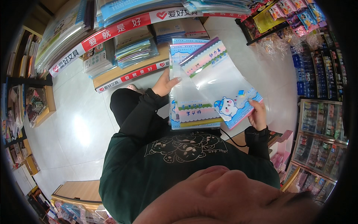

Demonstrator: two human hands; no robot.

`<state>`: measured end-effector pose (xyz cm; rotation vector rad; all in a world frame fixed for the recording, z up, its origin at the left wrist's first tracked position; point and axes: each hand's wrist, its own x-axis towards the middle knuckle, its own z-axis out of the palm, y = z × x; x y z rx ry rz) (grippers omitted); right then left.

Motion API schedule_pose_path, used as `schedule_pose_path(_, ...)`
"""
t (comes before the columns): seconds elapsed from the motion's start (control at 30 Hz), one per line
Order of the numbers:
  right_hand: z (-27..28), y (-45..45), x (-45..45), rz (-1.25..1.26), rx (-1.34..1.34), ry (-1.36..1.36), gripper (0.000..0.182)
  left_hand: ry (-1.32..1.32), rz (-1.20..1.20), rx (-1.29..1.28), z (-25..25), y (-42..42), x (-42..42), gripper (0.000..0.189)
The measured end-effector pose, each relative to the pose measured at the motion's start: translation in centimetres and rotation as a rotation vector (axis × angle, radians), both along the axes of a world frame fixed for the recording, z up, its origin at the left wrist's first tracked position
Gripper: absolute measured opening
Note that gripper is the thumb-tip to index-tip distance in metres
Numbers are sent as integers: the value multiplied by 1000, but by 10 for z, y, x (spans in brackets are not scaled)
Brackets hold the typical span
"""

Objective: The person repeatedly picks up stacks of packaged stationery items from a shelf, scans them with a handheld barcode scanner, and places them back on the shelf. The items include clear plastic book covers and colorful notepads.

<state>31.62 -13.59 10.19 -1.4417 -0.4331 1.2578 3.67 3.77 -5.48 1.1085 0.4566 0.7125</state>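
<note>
My left hand (165, 85) grips the left edge of a stack of clear plastic book covers (175, 60) with blue, pink and green printed bands, its thumb on top. My right hand (258, 114) holds one more packet of clear book covers (223, 75) by its lower right corner. That packet has a purple edge at the top and a white cartoon bear in a blue hat at the bottom. It lies tilted over the right part of the stack, above my lap.
A two-tier shelf with red and white edge strips (120, 30) holds piles of packaged covers (137, 53) ahead of me. Bagged goods (285, 14) hang at the upper right. Glass-fronted cases (318, 120) stand at the right, bookshelves (16, 84) at the left, a wooden unit (79, 190) at the lower left.
</note>
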Motion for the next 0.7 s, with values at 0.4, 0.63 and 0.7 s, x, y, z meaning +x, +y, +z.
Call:
schedule_pose_path(0.4, 40, -10, 83, -272, 284, 152, 33, 31, 9, -25, 7, -3, 2, 53)
schedule_pose_path(0.63, -14, 24, 132, -172, 105, 145, 16, 54, 28, -24, 7, -9, 2, 58)
schedule_pose_path(0.7, -44, 47, 156, -100, 8, 197, 14, 78, 1, -51, 13, -10, 0, 59)
